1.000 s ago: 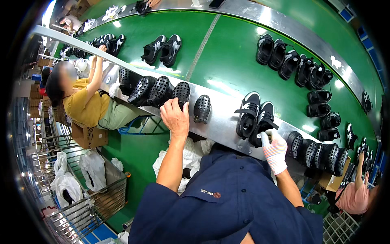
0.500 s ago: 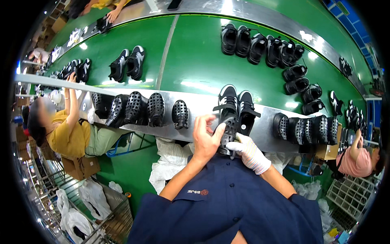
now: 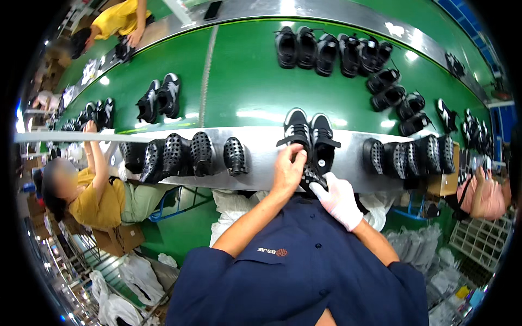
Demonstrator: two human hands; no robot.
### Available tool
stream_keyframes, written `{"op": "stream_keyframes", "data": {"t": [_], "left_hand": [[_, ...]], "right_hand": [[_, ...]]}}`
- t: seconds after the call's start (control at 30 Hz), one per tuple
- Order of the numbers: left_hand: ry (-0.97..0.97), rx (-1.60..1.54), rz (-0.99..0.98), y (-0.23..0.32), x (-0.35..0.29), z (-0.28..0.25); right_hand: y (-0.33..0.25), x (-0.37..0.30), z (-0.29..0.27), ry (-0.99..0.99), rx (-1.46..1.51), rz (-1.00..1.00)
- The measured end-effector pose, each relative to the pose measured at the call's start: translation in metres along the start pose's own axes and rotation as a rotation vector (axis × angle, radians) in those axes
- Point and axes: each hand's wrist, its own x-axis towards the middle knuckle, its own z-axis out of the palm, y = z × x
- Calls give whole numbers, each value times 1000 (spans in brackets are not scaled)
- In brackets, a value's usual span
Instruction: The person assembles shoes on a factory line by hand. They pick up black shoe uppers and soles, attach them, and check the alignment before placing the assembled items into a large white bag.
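Note:
A pair of black sneakers with white and grey trim stands side by side on the metal ledge, toes away from me: a left sneaker and a right sneaker. My bare left hand is closed at the left sneaker's opening, thumb and fingers pinching near its tongue. Just nearer to me, a black perforated shoe tree lies at that shoe's heel, partly hidden by my hands. Gripping its near end is my right hand, in a whitish glove, thumb on top.
Several more perforated shoe trees stand on the ledge at left and right. Beyond lies a green surface with several black sneakers and another pair. Co-workers sit to the left and right; a metal rail crosses at left.
My left hand has moved forward from beside the shoe tree to the left sneaker's opening, its fingers closing. The shoe tree tilts differently, with my right hand still on it. The view shifted slightly.

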Motion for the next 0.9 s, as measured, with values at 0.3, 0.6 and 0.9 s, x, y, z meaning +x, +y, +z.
{"op": "stream_keyframes", "data": {"t": [0.3,0.6,0.9], "left_hand": [[-176,837,807,-16,57,-19],[-604,415,506,-6,93,-25],[-568,446,522,-23,89,-26]], "right_hand": [[-14,34,-40,-220,-365,-12],[-22,53,-14,-82,-357,6],[3,76,79,125,-358,-206]]}}
